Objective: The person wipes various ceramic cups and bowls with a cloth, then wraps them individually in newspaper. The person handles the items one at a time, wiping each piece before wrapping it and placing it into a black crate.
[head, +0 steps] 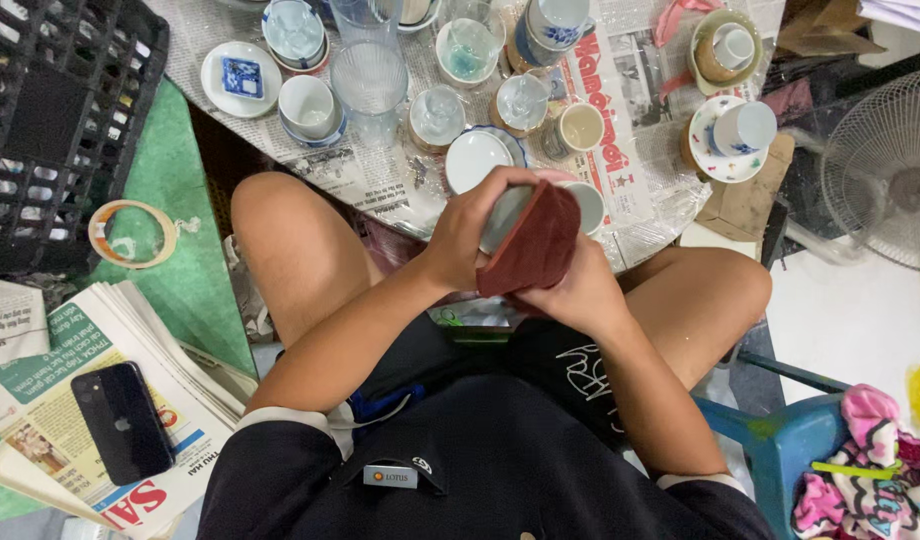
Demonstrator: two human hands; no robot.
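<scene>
Over my lap, my left hand (472,222) grips a small pale ceramic cup (503,215) from above. My right hand (572,290) holds a dark red cloth (535,245) pressed around the cup's side and bottom. The cloth hides most of the cup. Just beyond my hands, a white cup (587,204) and a white saucer (477,158) sit at the near edge of a newspaper-covered table (630,190).
Several cups, glasses and saucers crowd the table, including a clear glass (370,85) and a patterned cup (745,128). A black crate (60,120), tape roll (133,234), newspaper stack (70,400) with a black phone (123,422) lie left. A fan (885,170) and blue stool (780,440) stand right.
</scene>
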